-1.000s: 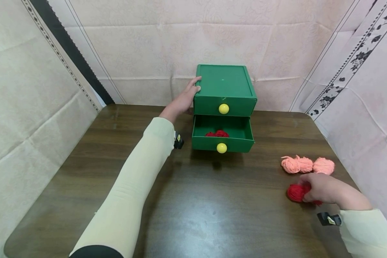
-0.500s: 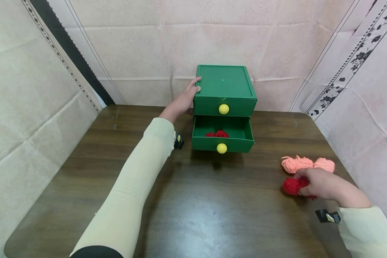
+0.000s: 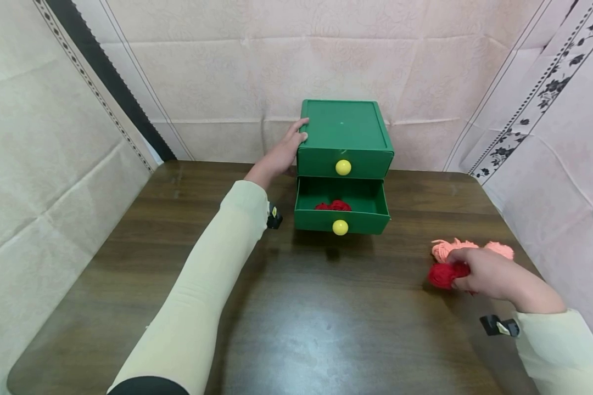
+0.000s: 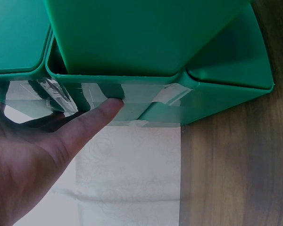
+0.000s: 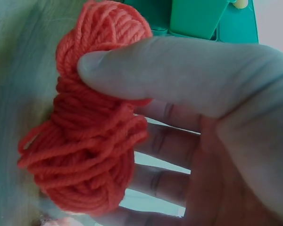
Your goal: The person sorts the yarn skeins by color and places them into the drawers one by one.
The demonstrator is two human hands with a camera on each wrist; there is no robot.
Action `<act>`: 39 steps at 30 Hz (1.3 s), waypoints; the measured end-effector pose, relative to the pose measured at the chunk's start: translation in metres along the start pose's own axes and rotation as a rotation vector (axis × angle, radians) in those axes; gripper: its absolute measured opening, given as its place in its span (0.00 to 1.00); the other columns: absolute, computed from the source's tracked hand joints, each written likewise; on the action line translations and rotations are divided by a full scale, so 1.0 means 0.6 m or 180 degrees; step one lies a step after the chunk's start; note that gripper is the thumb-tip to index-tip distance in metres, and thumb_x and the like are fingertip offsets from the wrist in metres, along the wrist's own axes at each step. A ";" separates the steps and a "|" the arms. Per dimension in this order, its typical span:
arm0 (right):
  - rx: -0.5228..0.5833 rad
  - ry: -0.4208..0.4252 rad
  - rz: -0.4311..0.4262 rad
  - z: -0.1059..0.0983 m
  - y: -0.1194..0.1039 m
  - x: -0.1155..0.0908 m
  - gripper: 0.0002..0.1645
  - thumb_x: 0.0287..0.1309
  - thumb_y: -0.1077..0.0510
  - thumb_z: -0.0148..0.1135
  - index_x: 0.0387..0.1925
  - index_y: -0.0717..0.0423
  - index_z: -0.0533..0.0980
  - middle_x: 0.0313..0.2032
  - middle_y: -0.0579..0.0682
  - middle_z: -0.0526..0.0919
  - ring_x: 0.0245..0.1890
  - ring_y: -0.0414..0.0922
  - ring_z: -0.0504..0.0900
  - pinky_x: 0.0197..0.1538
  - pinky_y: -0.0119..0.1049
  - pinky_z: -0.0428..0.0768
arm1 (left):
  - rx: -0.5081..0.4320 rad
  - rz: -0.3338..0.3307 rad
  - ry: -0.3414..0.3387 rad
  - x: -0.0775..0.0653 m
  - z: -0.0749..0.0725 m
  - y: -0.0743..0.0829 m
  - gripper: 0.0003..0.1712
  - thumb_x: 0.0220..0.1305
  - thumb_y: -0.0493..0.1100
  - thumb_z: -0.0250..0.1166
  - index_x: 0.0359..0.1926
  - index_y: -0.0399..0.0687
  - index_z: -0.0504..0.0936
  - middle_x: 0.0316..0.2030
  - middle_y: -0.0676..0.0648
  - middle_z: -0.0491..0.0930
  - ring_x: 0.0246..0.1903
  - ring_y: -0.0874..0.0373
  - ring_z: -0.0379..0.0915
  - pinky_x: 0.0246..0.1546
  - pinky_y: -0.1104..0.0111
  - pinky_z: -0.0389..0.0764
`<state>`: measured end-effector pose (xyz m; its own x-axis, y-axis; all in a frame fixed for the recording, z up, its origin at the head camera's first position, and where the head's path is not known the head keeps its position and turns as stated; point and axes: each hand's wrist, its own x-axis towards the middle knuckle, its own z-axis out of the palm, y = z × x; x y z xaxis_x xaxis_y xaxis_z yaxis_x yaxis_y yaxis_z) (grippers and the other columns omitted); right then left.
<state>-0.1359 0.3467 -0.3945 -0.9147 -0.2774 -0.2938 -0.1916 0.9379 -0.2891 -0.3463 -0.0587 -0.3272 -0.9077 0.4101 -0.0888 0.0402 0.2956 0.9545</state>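
Note:
Between the thumb and fingers of my right hand (image 3: 496, 277) is a skein of red yarn (image 3: 443, 276), pinched near its middle. The right wrist view shows this yarn (image 5: 89, 165) tied at the waist, the thumb across its upper half. A small green drawer cabinet (image 3: 343, 125) stands at the back, its lower drawer (image 3: 306, 219) pulled out. Some red yarn (image 3: 338, 205) lies in that drawer, partly hidden by its front. My left hand (image 3: 279, 155) rests against the cabinet's left side; in the left wrist view its straight thumb (image 4: 96, 115) presses the taped side.
Pink yarn (image 3: 442, 250) lies on the table (image 3: 296, 307) right behind my right hand, partly covered by it. The cabinet's upper drawer (image 3: 318, 163) is closed, with a yellow knob. Pale patterned cloth (image 3: 202, 82) hangs along the back and both sides.
My right hand has moved up and left in the head view, carrying the red skein toward the pink yarn and covering more of it. The left hand and the cabinet stay put.

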 end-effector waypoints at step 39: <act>-0.0567 0.1339 -0.0361 -0.055 -0.065 0.022 0.21 0.49 0.56 0.70 0.47 0.54 0.78 0.42 0.55 0.81 0.39 0.50 0.75 0.33 0.44 0.76 | 0.0065 -0.0001 0.0099 0.008 0.000 -0.010 0.27 0.74 0.62 0.36 0.70 0.90 0.45 0.76 0.56 0.41 0.70 0.45 0.51 0.50 0.39 0.74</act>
<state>-0.1522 0.3135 -0.3569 -0.9421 -0.3063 0.1362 -0.3232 0.9379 -0.1262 -0.3509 -0.0584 -0.3337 -0.9202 0.3832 -0.0799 0.0481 0.3133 0.9484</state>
